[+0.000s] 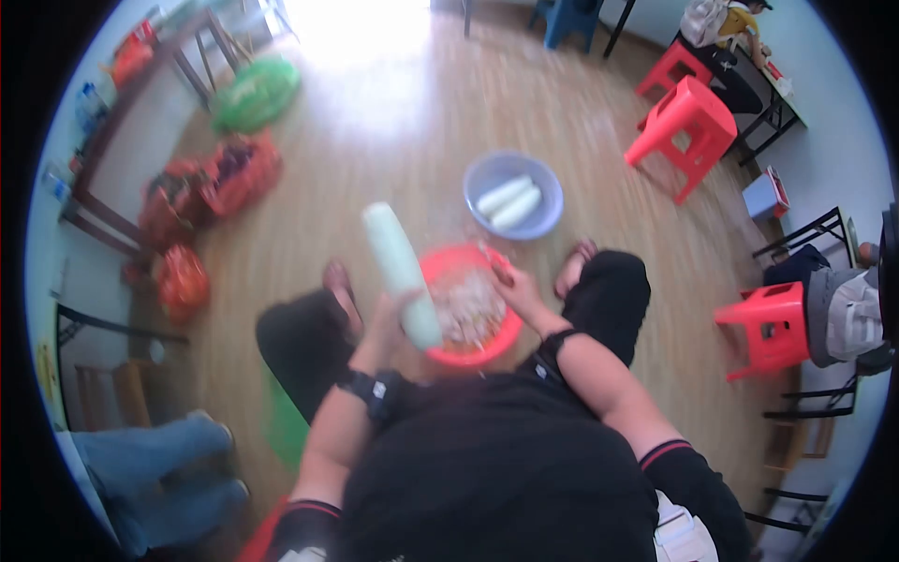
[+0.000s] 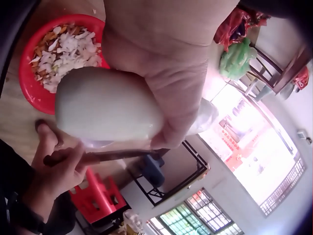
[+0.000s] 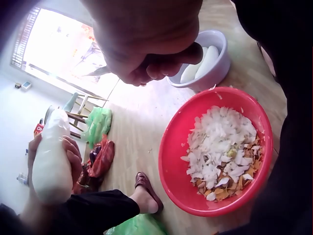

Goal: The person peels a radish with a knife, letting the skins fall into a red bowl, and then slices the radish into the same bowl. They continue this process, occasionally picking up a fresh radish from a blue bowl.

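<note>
My left hand point(image 1: 386, 320) grips a long, pale, peeled white radish point(image 1: 401, 267) around its middle, with its lower end tilted toward my lap. In the left wrist view the thumb lies across the smooth radish. My right hand point(image 1: 524, 298) holds a knife point(image 2: 120, 155) by its dark handle, its narrow blade pointing away from the fingers and apart from the radish. Between my feet stands a red basin point(image 3: 172, 193), partly behind the radish in the head view. White shavings point(image 3: 220, 129) and orange-brown peelings point(image 3: 230, 188) lie in it.
Beyond the red basin, a lavender basin point(image 1: 475, 208) holds two white radishes point(image 1: 510, 199). Red mesh bags point(image 1: 242, 178) and a green bag point(image 1: 257, 94) lie on the floor at left. Red stools point(image 1: 688, 126) stand at right. Another person's jeans point(image 1: 159, 482) show at lower left.
</note>
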